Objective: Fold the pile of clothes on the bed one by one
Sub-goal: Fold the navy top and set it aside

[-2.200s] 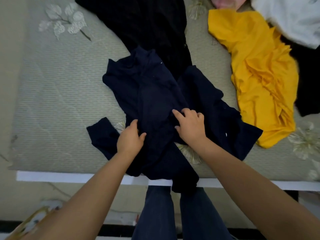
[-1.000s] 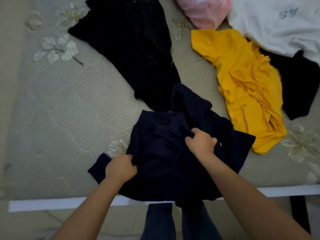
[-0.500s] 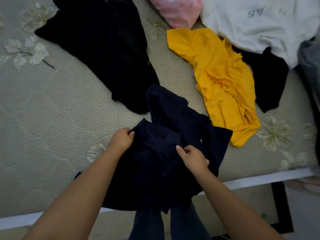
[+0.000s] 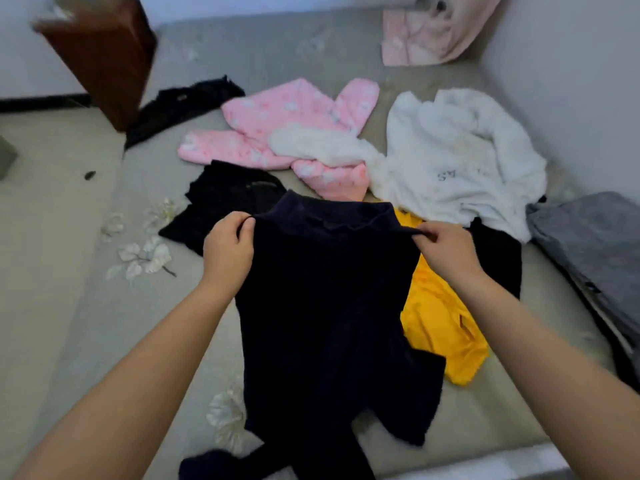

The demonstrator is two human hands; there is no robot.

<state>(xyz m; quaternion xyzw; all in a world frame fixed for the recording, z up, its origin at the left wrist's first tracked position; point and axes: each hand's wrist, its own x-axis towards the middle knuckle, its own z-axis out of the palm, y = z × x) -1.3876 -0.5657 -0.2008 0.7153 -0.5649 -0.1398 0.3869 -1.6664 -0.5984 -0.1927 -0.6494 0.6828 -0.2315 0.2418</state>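
Top (image 4: 329,306) held up over bed (image 4: 86,323) front; crumpled shirt (image 4: 436,327) to its right, checked garment (image 4: 221,199) behind left, padded jacket (image 4: 277,126) and sweater (image 4: 457,157) farther back.

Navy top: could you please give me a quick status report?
Left hand and right hand each grip a shoulder. Navy top held up, unfolded. Yellow garment lies beneath.

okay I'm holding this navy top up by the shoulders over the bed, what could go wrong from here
The navy top hangs over the yellow garment and the black garment, so laying it straight down may cover or snag them. Its lower end trails past the bed's near edge and could slide off. The left hand and right hand only pinch the shoulders, so a shake might loosen them.
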